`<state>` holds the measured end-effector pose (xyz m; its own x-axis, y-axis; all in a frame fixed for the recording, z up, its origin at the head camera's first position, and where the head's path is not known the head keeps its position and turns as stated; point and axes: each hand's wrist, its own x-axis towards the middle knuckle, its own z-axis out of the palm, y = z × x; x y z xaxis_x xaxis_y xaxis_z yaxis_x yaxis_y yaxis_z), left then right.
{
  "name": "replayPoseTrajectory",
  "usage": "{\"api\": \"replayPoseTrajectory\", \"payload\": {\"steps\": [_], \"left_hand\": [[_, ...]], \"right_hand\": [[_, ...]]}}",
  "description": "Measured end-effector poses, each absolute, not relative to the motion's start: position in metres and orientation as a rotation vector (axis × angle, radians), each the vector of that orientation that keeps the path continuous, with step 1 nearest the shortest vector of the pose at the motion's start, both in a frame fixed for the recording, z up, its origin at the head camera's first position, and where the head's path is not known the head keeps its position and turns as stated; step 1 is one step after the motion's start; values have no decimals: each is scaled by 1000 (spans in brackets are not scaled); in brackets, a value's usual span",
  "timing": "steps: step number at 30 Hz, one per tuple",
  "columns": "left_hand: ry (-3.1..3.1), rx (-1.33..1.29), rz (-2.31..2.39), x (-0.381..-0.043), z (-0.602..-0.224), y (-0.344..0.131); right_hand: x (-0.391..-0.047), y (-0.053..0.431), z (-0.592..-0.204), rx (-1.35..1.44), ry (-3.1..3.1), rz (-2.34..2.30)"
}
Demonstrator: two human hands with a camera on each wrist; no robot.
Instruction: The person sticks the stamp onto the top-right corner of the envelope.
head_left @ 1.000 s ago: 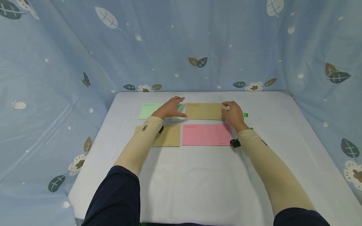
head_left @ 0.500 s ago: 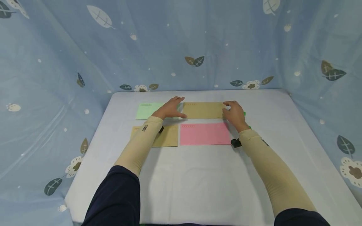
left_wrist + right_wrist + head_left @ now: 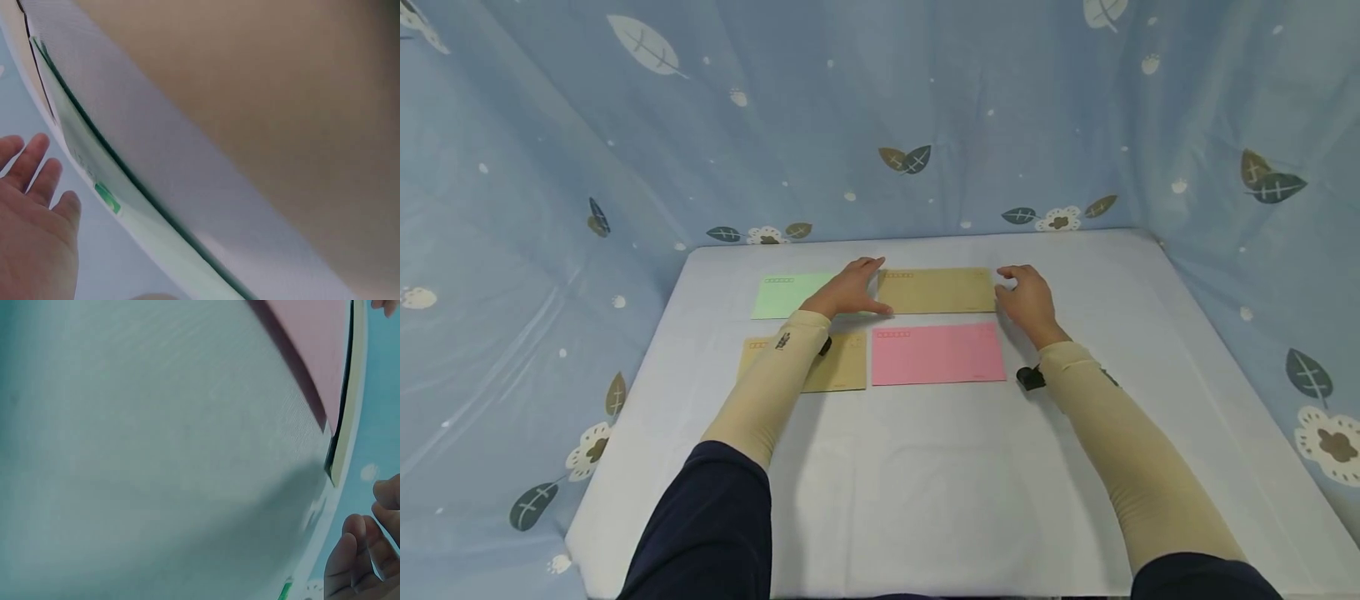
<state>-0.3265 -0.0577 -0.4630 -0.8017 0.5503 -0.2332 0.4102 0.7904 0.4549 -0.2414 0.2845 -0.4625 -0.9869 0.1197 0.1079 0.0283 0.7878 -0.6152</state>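
Across the middle of the head view, stationery lies flat in two rows on a white table (image 3: 910,483). Far row: green envelope (image 3: 781,297) at left, upper brown envelope (image 3: 936,292) at right. Near row: lower brown envelope (image 3: 842,367) at left, pink envelope (image 3: 938,356) at right.

Left hand (image 3: 850,288) is over the right part of the green envelope, fingers extended, thumb spread away from them and reaching to the left end of the upper brown envelope; contact cannot be confirmed. Right hand (image 3: 1028,302) is just beside that envelope's right end, fingers bent, thumb and forefinger apart. The hands are well apart, with the upper brown envelope between them.

Markings: each envelope bears a row of small printed boxes at its upper left. Fine print at the lower right of the pink and lower brown envelopes is too small to read. In the left wrist view, the green envelope carries a bright green patch (image 3: 107,197), its content illegible. Left sleeve (image 3: 767,379) and right sleeve (image 3: 1127,433), both beige, each show a dark printed mark, unreadable. Behind, a blue curtain (image 3: 820,100) is printed with leaves, flowers and paw prints.
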Motion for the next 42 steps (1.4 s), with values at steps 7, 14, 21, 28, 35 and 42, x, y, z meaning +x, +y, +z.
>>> {"api": "replayPoseTrajectory", "payload": {"steps": [7,14,21,28,35,42], "left_hand": [[2640,718,510,-323,-459,-53],[2644,715,507,-322,-457,-48],[2636,697,506,-323,-459,-47],[2629,724,474,-327,-461,-48],[2618,706,489,-328,-463,-49],[2616,700,488,-329,-465,-47]], "right_hand": [[-240,292,-463,-187,-2862,964],[-237,302,-463,-242,-2888,973],[-233,311,-464,-246,-2883,968],[-230,324,-463,-277,-2904,965],[-227,332,-465,-280,-2928,942],[-225,339,-466,-282,-2941,931]]}}
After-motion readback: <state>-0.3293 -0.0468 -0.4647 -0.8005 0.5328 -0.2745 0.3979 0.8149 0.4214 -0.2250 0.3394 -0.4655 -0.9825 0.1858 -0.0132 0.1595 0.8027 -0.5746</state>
